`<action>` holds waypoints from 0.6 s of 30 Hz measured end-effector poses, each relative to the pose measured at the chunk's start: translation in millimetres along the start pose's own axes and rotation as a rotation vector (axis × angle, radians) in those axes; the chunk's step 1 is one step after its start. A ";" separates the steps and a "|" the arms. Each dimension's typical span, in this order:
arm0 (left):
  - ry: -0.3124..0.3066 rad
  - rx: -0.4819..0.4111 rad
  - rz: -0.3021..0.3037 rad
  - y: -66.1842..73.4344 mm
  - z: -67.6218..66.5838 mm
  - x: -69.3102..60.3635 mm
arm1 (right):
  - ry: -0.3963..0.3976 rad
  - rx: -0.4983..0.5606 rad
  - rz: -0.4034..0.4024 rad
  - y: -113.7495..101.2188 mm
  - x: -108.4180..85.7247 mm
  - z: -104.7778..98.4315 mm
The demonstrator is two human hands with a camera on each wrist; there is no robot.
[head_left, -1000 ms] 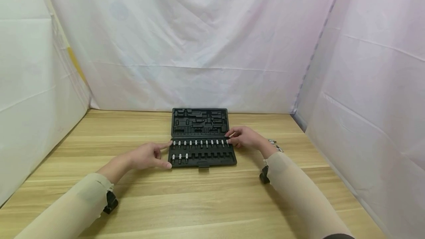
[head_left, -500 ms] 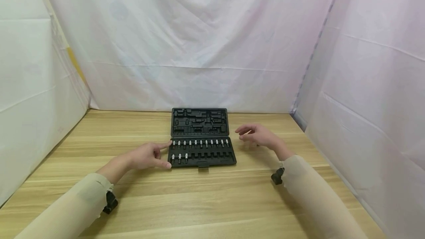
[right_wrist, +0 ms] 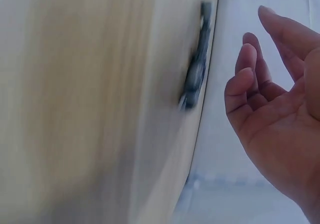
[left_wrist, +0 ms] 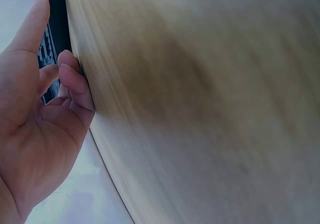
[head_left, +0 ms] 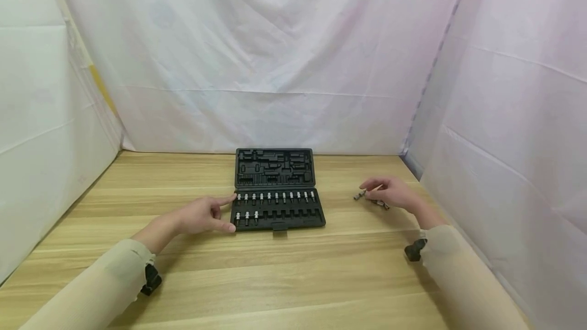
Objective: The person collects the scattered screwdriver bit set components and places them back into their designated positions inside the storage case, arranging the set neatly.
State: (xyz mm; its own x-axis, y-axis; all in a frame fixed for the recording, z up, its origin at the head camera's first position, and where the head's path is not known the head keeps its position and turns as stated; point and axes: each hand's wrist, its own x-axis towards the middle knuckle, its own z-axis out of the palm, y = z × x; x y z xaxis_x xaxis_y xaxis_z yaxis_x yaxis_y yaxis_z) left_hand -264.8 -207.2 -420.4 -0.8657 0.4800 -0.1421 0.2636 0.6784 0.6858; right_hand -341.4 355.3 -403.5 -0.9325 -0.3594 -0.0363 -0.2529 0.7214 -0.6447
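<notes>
A black case (head_left: 277, 222) lies unfolded on the table, with a full upper row of silver bit sockets (head_left: 276, 196) and three more at the left of its lower row. The left hand (head_left: 202, 215) touches the case's left edge with index finger and thumb. Over a few loose bit sockets (head_left: 359, 196) right of the case hovers the right hand (head_left: 395, 195), its fingers loosely bent and holding nothing. In the right wrist view, blurred sockets (right_wrist: 195, 73) lie beside that hand (right_wrist: 280, 93).
The wooden table (head_left: 275, 279) is bounded by white cloth behind (head_left: 257, 55) and at both sides. A black strap device (head_left: 415, 250) sits at the right wrist, another (head_left: 151, 279) at the left.
The right hand has moved away from the upper row's right end, rightwards to the loose sockets. The left hand has stayed at the case's left edge.
</notes>
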 end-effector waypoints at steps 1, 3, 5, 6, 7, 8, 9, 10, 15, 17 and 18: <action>0.000 0.001 0.002 -0.1 -0.1 -0.2 | -0.001 -0.011 0.000 5.1 -3.6 -3.1; 0.001 0.006 0.006 -0.3 0.0 -0.5 | 0.003 -0.034 -0.002 15.5 -10.5 -9.3; 0.003 0.008 0.010 0.1 -0.6 -0.9 | 0.006 -0.049 -0.006 25.3 -16.3 -15.7; 0.003 0.010 0.013 0.3 -0.8 -1.2 | 0.004 -0.052 -0.002 30.1 -19.1 -18.7; 0.003 0.014 0.016 0.5 -1.1 -1.4 | -0.003 -0.047 0.007 34.4 -21.6 -21.4; 0.003 0.012 0.016 0.8 -1.2 -1.6 | -0.015 -0.032 0.019 38.9 -23.6 -23.9; 0.003 0.011 0.016 1.0 -1.3 -1.8 | -0.027 -0.020 0.032 42.7 -25.6 -26.2; 0.002 0.013 0.018 1.1 -1.4 -2.0 | -0.046 -0.005 0.038 46.7 -27.0 -28.0; -0.002 0.015 0.020 0.7 -1.0 -2.0 | -0.109 0.046 0.077 58.4 -29.4 -32.0; -0.002 0.015 0.021 0.4 -0.8 -1.7 | -0.117 0.043 0.086 59.2 -29.2 -31.9; -0.002 0.014 0.020 0.5 -0.7 -1.6 | -0.117 0.036 0.088 58.8 -29.2 -31.7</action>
State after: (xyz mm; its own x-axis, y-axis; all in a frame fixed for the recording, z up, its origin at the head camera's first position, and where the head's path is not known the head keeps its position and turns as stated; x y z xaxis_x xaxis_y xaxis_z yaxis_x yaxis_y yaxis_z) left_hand -263.6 -208.1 -419.3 -0.8594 0.4946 -0.1297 0.2869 0.6764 0.6783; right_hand -337.2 427.0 -416.1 -0.9135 -0.3640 -0.1814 -0.1603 0.7321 -0.6620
